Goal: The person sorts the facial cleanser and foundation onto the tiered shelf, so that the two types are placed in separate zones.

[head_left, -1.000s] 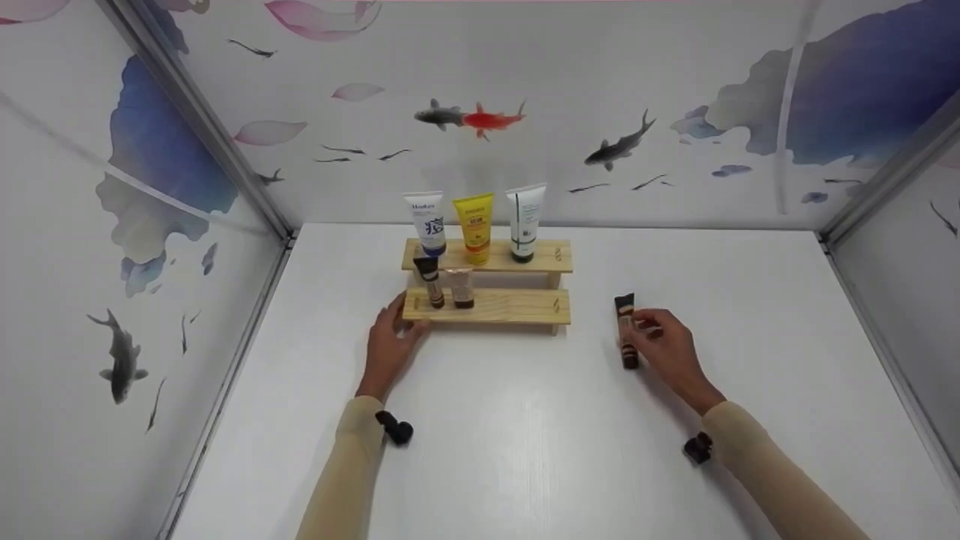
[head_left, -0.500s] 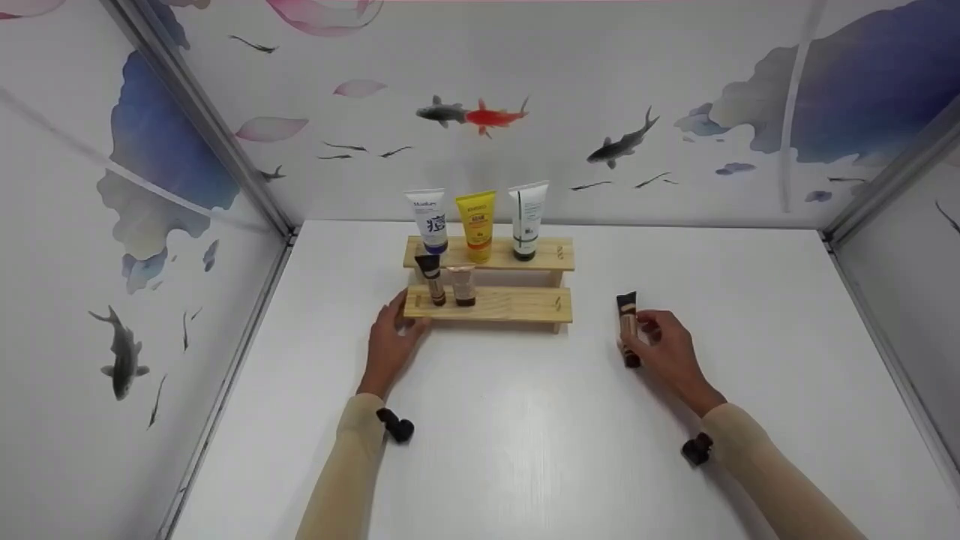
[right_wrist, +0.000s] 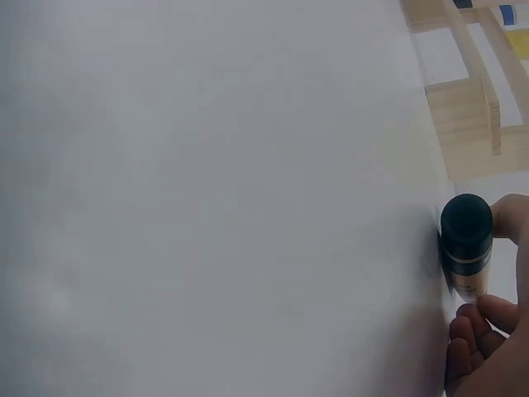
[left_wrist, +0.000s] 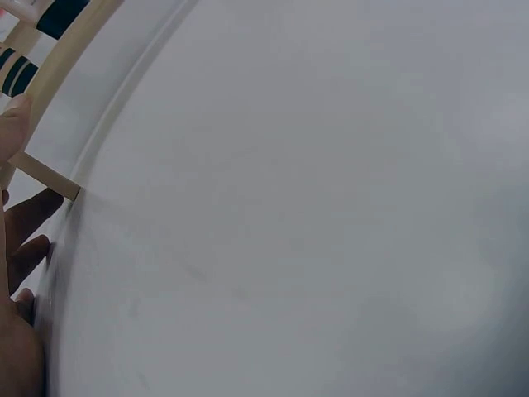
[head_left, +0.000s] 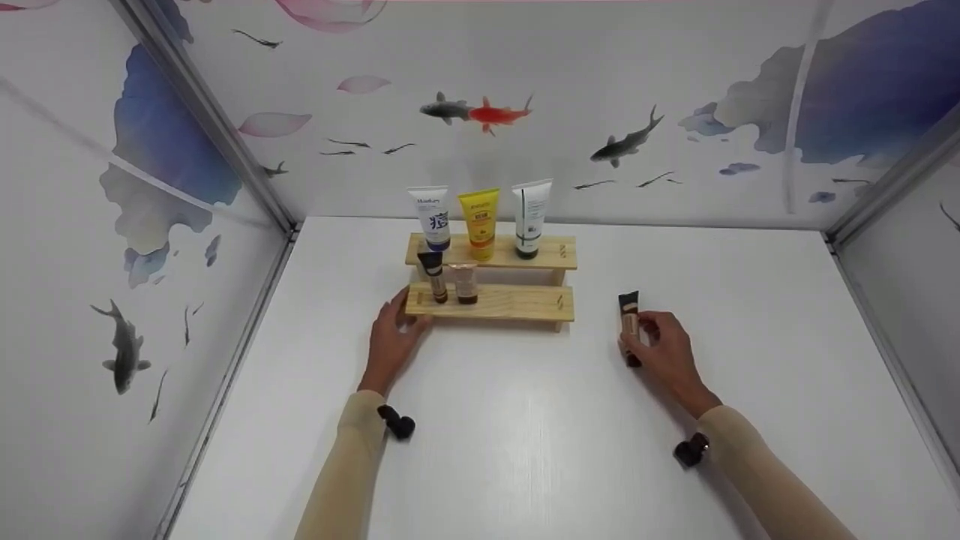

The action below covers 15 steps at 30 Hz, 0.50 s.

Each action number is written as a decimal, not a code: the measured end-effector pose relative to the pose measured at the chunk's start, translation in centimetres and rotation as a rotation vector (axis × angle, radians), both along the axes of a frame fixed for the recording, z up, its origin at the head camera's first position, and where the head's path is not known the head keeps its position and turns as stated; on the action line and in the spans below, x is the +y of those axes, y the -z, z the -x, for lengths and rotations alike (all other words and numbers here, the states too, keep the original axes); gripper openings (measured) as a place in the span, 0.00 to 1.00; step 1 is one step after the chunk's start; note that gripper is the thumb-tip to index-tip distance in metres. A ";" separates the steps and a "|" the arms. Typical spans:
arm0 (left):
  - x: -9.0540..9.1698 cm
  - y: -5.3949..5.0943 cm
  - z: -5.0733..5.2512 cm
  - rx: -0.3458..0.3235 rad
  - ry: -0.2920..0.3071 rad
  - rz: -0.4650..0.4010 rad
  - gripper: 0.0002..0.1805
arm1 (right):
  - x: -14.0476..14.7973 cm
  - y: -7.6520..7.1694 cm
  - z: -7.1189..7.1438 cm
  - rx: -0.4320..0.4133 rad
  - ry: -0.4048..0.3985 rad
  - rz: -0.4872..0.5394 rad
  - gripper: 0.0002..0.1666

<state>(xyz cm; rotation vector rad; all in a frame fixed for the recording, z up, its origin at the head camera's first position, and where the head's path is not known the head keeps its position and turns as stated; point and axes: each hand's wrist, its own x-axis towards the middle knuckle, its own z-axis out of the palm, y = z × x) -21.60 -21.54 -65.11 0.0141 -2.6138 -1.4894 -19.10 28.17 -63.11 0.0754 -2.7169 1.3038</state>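
At the left end of a two-tier wooden rack [head_left: 517, 303], my left hand [head_left: 390, 341] grips the lower shelf. The left wrist view has its thumb [left_wrist: 12, 128] on the shelf edge and the other fingers [left_wrist: 31, 217] beside the leg. To the right of the rack, my right hand [head_left: 664, 349] pinches a small brown-and-beige squeeze tube [head_left: 630, 319] between thumb and fingers. The dark round cap [right_wrist: 467, 223] of this tube faces the right wrist camera, near the white tabletop. A dark-topped slim tube [head_left: 435, 277] and a pinkish tube [head_left: 466, 285] stand on the lower shelf.
On the upper shelf stand a white-and-blue tube [head_left: 433, 217], a yellow tube [head_left: 480, 225] and a white-and-green tube [head_left: 531, 219]. Printed wall panels [head_left: 555, 165] enclose the white table [head_left: 495, 435] at the back and sides.
Both hands keep their hold, the left on the rack and the right on the small tube. The whole view shifts slightly; the tube stays in about the same place.
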 end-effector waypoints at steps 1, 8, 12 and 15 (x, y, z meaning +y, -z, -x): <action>0.0 0.0 0.0 0.002 0.001 -0.001 0.48 | -0.1 0.1 0.0 0.002 0.008 0.003 0.29; 0.0 0.0 0.0 0.004 0.008 -0.007 0.47 | -0.5 0.4 0.0 0.030 0.051 0.010 0.29; 0.0 0.0 0.0 0.004 0.005 0.003 0.48 | -0.8 0.5 0.1 0.020 0.064 0.002 0.29; 0.0 -0.1 0.0 -0.001 0.001 0.024 0.48 | -1.0 0.6 0.2 0.008 0.072 0.004 0.28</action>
